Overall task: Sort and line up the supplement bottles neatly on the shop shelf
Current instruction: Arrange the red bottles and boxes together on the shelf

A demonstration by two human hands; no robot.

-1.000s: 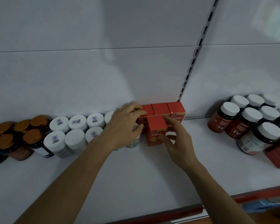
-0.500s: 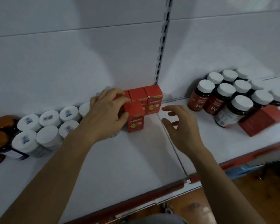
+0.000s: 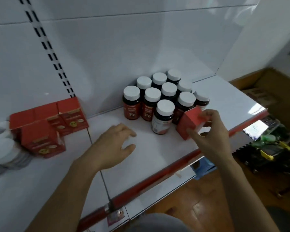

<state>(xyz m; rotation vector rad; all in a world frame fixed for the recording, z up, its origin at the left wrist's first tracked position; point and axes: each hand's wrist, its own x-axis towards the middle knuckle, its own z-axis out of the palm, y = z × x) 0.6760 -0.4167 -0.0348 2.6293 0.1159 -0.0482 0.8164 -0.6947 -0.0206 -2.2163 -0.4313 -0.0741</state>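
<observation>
My right hand (image 3: 209,131) grips a red supplement box (image 3: 190,122) tilted on the white shelf (image 3: 157,151), thumb on its near corner and fingers over its top right edge. It leans beside a cluster of dark white-capped bottles (image 3: 164,99), some marked "Fe". My left hand (image 3: 115,144) hovers over the bare shelf with fingers loosely curled and holds nothing. At the left, several red boxes (image 3: 45,124) stand grouped, one in front. White-lidded jars (image 3: 2,148) sit at the far left edge, blurred.
The shelf's red front rail (image 3: 157,178) runs diagonally below my hands. A slotted upright (image 3: 49,52) divides the white back panel. Beyond the shelf's right end lie a cardboard box (image 3: 264,91), a black-and-yellow tool crate (image 3: 274,148) and wooden floor.
The view has swung right. My right hand left the grouped boxes and now grips the loose red box by the bottles. My left hand let go of the grouped boxes and moved right.
</observation>
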